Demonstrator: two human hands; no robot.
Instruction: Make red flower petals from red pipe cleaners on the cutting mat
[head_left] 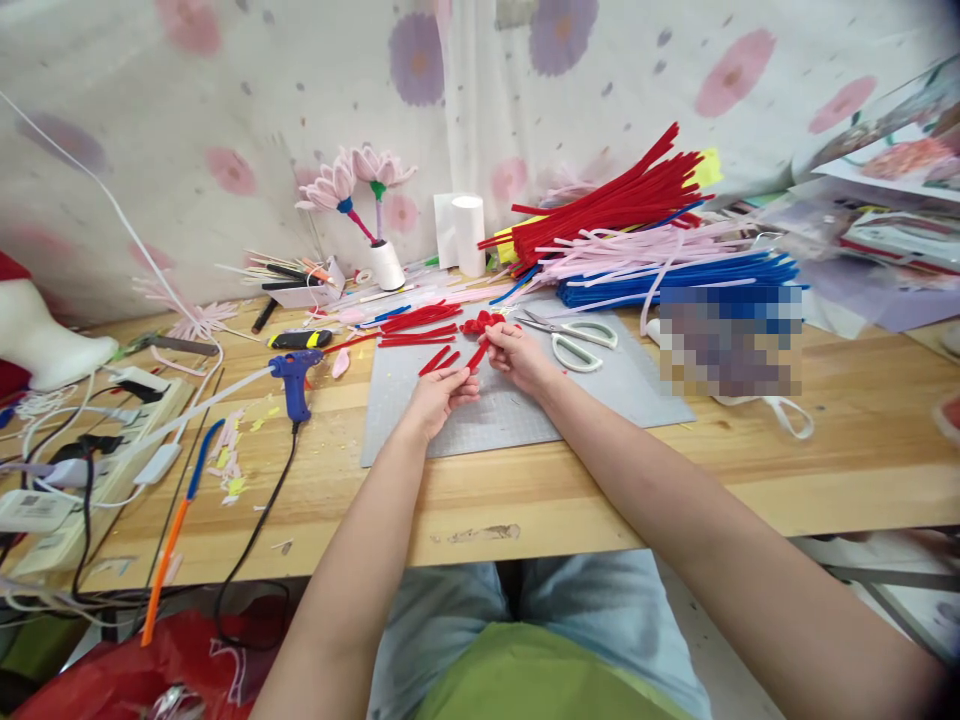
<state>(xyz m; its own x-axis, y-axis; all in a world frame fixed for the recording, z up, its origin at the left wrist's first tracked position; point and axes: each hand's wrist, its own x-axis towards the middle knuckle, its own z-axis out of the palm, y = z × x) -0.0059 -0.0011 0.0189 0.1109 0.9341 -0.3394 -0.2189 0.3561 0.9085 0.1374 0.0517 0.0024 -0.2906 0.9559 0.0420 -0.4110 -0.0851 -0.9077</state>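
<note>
A short red pipe cleaner runs between my two hands above the grey cutting mat. My left hand is closed in a pinch at its lower end. Higher up, the fingers of my right hand are pinched on the same piece. Just beyond the right fingertips is a curled red pipe cleaner piece; whether it joins the held one I cannot tell. Cut red pipe cleaners lie in a group left of the hands. White-handled scissors rest spread on the mat, right of my right hand.
A blue glue gun stands at left, its cord trailing over the table edge. Behind it lies a yellow-black utility knife. Red pipe cleaner bundles are piled at the back right. Pink flowers stand in a white spool.
</note>
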